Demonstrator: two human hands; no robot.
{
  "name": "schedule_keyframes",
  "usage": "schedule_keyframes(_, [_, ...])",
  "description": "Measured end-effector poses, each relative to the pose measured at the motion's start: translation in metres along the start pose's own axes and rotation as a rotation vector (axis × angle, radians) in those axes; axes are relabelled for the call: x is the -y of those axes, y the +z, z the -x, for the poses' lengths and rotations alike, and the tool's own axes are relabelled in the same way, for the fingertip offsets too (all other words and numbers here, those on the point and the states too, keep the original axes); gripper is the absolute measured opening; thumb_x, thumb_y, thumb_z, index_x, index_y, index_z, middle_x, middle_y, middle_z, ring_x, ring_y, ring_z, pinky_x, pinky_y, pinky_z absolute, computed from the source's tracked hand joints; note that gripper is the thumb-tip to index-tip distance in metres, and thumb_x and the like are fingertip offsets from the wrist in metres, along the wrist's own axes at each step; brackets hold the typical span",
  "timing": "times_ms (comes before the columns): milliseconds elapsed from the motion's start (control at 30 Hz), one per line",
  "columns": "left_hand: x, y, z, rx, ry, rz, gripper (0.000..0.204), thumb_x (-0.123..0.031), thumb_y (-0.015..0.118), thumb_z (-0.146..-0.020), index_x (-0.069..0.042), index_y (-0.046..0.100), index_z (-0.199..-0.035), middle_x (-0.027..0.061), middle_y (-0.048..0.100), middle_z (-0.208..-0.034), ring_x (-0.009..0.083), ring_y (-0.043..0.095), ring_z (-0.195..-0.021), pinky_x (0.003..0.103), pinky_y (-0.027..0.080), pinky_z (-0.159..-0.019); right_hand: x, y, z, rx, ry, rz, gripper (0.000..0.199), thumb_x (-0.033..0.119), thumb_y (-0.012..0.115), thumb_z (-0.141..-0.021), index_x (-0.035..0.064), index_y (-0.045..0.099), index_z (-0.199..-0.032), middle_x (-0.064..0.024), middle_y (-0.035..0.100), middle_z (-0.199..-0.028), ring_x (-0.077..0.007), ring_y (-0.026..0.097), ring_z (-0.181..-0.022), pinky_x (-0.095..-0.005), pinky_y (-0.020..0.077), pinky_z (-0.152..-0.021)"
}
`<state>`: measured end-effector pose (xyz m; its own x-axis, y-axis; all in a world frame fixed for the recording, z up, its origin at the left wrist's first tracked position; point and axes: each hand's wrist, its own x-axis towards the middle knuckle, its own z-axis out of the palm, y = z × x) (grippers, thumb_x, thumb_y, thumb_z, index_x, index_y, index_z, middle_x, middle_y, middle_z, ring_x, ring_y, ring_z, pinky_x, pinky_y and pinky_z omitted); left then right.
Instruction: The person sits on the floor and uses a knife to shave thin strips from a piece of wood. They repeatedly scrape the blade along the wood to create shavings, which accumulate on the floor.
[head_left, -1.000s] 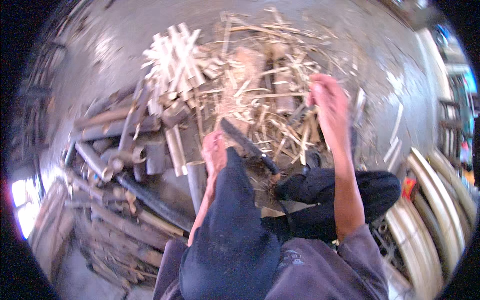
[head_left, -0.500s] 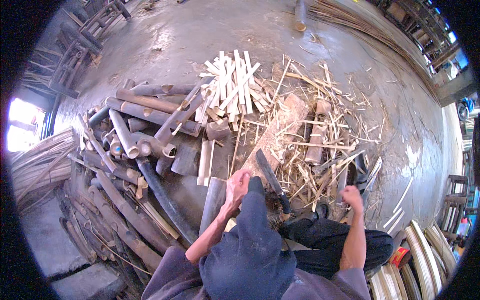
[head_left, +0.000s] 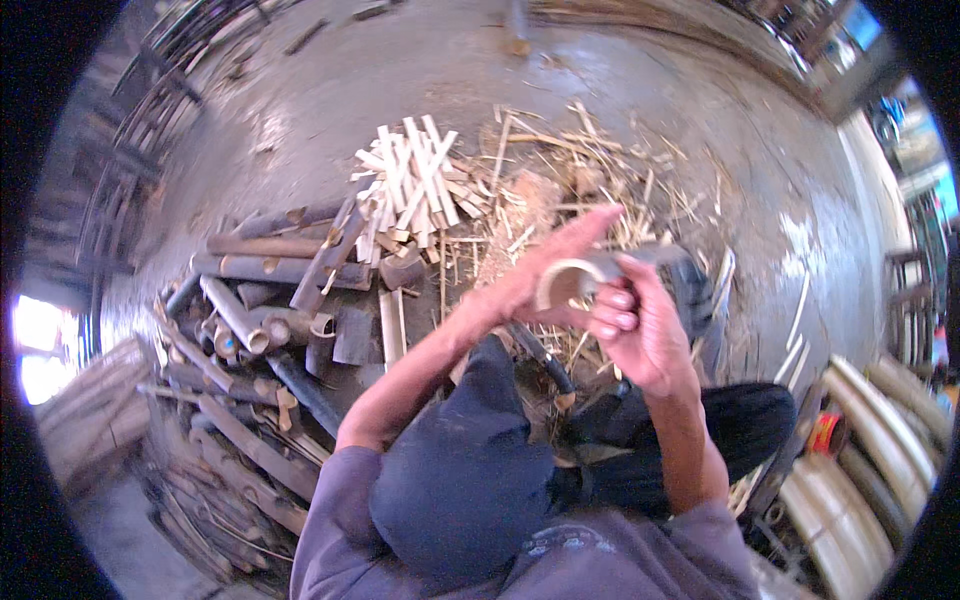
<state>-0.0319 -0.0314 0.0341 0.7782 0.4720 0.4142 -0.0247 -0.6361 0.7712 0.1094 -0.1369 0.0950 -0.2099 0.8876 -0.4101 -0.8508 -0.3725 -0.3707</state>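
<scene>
A short, hollow bamboo section (head_left: 552, 284), seen nearly end-on with a pale cut rim, is held up in front of me. My right hand (head_left: 645, 325) grips it from the right with curled fingers. My left hand (head_left: 535, 275) reaches across from the left, blurred, its fingers stretched out behind the bamboo; whether it touches the piece, I cannot tell. Below both hands, a dark-bladed knife (head_left: 542, 355) lies near my legs. Farther off is a wooden plank (head_left: 530, 200) strewn with shavings, partly hidden by my left hand.
Pale split bamboo strips (head_left: 410, 170) are heaped beyond my left arm. Dark bamboo tubes (head_left: 275, 268) pile up on the left. Thin shavings (head_left: 640, 225) litter the floor beyond my hands. Curved split bamboo pieces (head_left: 835, 510) stand at the lower right.
My hands have risen from beside my legs and come together in the middle. The bamboo section now shows in my right hand. My left fingers have stretched out. The whole view has shifted.
</scene>
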Motion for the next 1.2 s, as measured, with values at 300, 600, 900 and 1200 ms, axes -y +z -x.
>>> schedule_keyframes(300, [0.019,-0.037,0.081,-1.133,-0.581,0.114,0.026,-0.01,0.054,-0.089,0.0,0.057,-0.112,0.0076,0.062,-0.099,0.0161,0.058,-0.091,0.03,0.046,-0.08,-0.076,-0.174,-0.1,0.103,-0.152,1.474,0.058,0.052,0.036,-0.099,-0.0013,0.057,-0.091,-0.0109,0.063,-0.077,-0.0206,0.057,-0.068,-0.0376,0.0505,-0.067])
schedule_keyframes(600, [0.048,-0.082,0.155,-1.613,-0.595,0.523,0.036,-0.016,0.053,-0.09,-0.003,0.044,-0.122,0.0128,0.055,-0.113,0.0251,0.057,-0.105,0.036,0.049,-0.091,-0.147,-0.306,-0.077,-0.036,-0.248,1.864,0.058,0.017,0.067,-0.076,0.0057,0.043,-0.127,-0.0236,0.058,-0.109,-0.0407,0.056,-0.102,-0.0509,0.0448,-0.085])
schedule_keyframes(900, [0.054,-0.005,0.109,-1.225,-0.531,0.175,0.074,-0.018,0.067,-0.085,-0.002,0.025,-0.143,0.0177,0.047,-0.127,0.0239,0.05,-0.113,0.034,0.042,-0.097,-0.052,-0.273,-0.063,-0.549,-0.566,1.683,0.038,0.011,0.061,-0.082,0.0101,0.05,-0.119,-0.0099,0.057,-0.068,-0.0244,0.061,-0.059,-0.0387,0.0469,-0.055])
schedule_keyframes(1200, [0.036,0.016,0.071,-0.773,-0.363,0.223,0.087,-0.007,0.057,-0.077,-0.007,0.011,-0.151,0.0186,0.038,-0.138,0.0252,0.048,-0.115,0.032,0.042,-0.096,-0.123,-0.202,-0.065,-0.224,-0.658,1.881,0.052,0.013,0.067,-0.082,0.0123,0.047,-0.13,-0.018,0.064,-0.095,-0.0375,0.064,-0.083,-0.0443,0.0499,-0.071])
